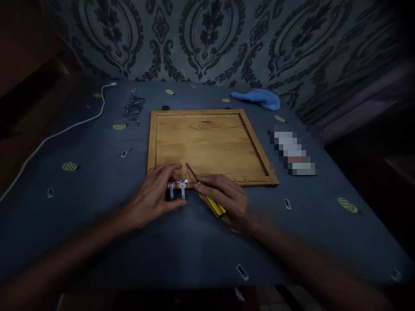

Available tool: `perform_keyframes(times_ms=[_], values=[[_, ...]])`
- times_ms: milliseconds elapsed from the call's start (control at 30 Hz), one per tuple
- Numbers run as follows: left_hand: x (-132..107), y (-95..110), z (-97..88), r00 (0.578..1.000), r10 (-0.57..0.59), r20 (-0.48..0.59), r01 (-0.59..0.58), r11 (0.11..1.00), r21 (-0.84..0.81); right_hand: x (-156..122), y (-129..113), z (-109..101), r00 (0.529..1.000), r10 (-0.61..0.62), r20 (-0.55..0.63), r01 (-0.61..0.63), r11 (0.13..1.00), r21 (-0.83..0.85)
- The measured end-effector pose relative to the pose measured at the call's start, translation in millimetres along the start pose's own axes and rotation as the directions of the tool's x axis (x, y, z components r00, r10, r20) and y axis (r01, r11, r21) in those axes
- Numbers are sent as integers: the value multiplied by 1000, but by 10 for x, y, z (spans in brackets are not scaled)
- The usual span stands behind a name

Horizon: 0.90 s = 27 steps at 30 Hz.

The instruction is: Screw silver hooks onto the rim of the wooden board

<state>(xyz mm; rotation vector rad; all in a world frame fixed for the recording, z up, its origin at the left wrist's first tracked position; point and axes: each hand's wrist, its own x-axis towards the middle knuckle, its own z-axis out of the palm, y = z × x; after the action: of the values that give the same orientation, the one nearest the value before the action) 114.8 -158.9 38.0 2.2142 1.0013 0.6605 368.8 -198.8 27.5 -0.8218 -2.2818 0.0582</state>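
Observation:
A wooden panel [204, 142] with a raised frame lies flat on the blue patterned cloth. At its front edge, towards the left, is a small shiny metal bracket [183, 189] with two prongs. My left hand [157, 190] grips around this bracket, thumb below and fingers above, the fingers touching the panel's front left part. Between the fingers of my right hand [227, 196] is a screwdriver [214, 205] with a yellow and black handle. Its thin shaft points up and left over the panel, tip apart from the bracket.
A loose heap of small metal pieces [134, 108] lies at the back left, beside a white cable [65, 129]. A blue cloth [259, 98] is at the back right. A blurred-out flat object [293, 153] lies right of the panel. Behind stands a patterned wall [210, 39].

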Motion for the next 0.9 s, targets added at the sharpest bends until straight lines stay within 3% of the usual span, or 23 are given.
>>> perform_keyframes(times_ms=[200, 333, 900], values=[[9, 53, -34, 999, -35, 39, 35, 999, 5, 34, -87, -26, 994, -72, -87, 72, 997, -2], [10, 55, -49, 999, -23, 42, 23, 1000, 2, 59, -152, -78, 991, -120, -54, 120, 993, -4], [12, 16, -46, 991, 123, 51, -126, 989, 77, 17, -153, -95, 996, -90, -23, 91, 996, 25]])
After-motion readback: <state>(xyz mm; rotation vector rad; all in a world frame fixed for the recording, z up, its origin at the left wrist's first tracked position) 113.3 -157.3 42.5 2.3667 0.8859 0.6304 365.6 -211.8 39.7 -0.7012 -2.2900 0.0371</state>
